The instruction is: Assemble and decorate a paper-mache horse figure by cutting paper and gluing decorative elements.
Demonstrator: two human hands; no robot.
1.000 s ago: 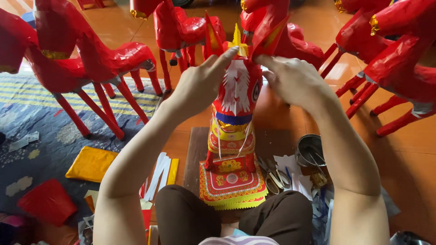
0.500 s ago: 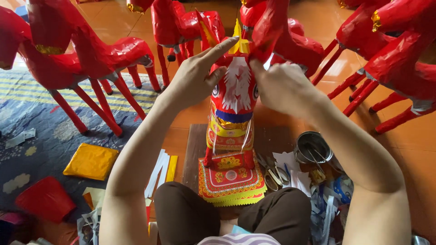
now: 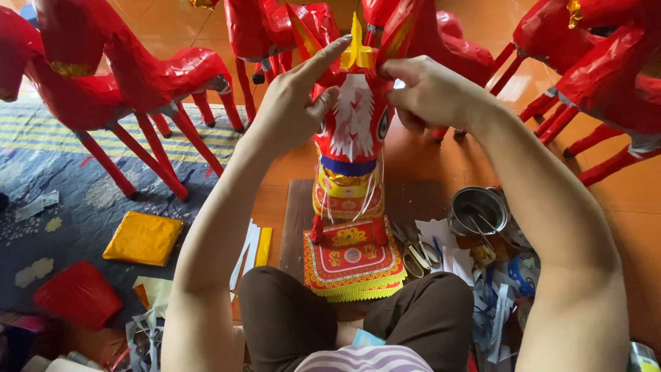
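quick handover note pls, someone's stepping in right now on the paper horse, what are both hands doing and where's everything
Left hand: on the left side of the paper horse head, index finger stretched up to the yellow crest piece.
Right hand: pinching at the top right of the head, beside the crest.
The horse stands upright on a red and yellow decorated base between the knees.
Scissors and a metal tin lie to the right; a yellow sheet and a red sheet to the left. Plain red horses stand behind.
Done: face, collar and base decorated.
Left: crest is in the fingers, not let go.
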